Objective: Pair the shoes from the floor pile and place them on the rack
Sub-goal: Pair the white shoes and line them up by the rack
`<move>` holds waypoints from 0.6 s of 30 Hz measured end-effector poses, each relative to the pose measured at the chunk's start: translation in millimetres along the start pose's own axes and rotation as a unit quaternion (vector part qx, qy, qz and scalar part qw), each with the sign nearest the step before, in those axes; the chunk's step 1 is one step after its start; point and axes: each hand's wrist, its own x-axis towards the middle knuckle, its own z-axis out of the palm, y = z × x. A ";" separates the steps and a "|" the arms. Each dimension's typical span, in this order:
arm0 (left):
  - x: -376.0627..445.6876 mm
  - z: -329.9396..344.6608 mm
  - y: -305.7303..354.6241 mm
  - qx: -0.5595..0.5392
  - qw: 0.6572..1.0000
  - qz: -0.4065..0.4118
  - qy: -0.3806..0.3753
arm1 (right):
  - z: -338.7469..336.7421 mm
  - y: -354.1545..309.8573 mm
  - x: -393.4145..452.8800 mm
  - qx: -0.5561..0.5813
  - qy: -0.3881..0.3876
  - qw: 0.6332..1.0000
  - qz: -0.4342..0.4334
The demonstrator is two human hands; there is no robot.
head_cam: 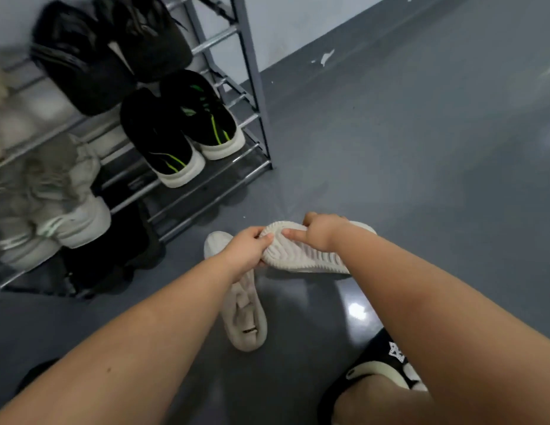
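A cream knit shoe (304, 256) is tipped on its side on the grey floor, ribbed sole facing me. My left hand (247, 248) grips its toe end with the thumb on the sole. My right hand (319, 233) holds its upper edge, thumb lying across the sole. Its matching cream shoe (244, 314) lies upright on the floor just below my left hand, partly hidden by my wrist. The metal shoe rack (255, 87) stands at the left.
On the rack sit a black pair with green stripes (178, 130), a dark pair (111, 53) above, a beige pair (49, 204) lower left and black shoes (114, 253) at the bottom. My foot in a black slipper (381, 363) is at the lower right.
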 end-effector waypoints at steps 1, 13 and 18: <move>-10.7 -16.7 -3.0 -0.011 1.000 0.002 0.009 | 2.2 -16.6 -5.0 0.009 0.008 1.000 -0.014; -150.5 -198.3 -56.8 -0.025 0.993 0.059 0.104 | 14.6 -216.5 -86.3 -0.072 -0.016 0.983 -0.170; -204.1 -251.3 -30.6 0.099 0.979 0.130 0.121 | -7.2 -253.4 -130.1 -0.031 0.017 0.975 -0.219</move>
